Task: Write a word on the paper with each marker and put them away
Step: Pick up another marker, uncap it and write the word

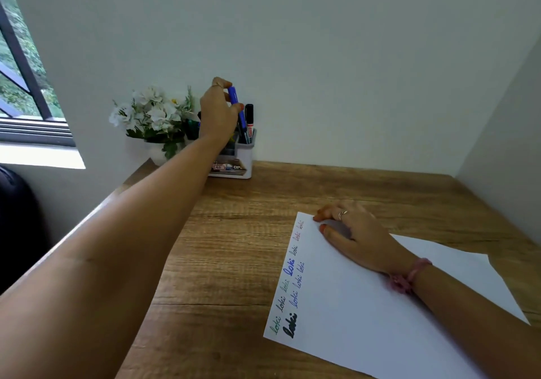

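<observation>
My left hand [218, 112] reaches to the back of the desk and pinches a blue marker [236, 104] by its upper part, its lower end inside the white holder [243, 159]. A black-capped marker [249, 122] stands upright in the same holder, just right of the blue one. Other pens are partly hidden behind my hand. My right hand [348, 230] rests flat on the far corner of the white paper [380, 305]. Along the paper's left edge runs the word "loki" written several times in green, blue, red and black.
A pot of white flowers [152, 115] stands left of the holder against the wall. The wooden desk [222, 261] meets walls at the back and right. A window [20, 86] is at the far left, and a dark object [14, 220] sits below it.
</observation>
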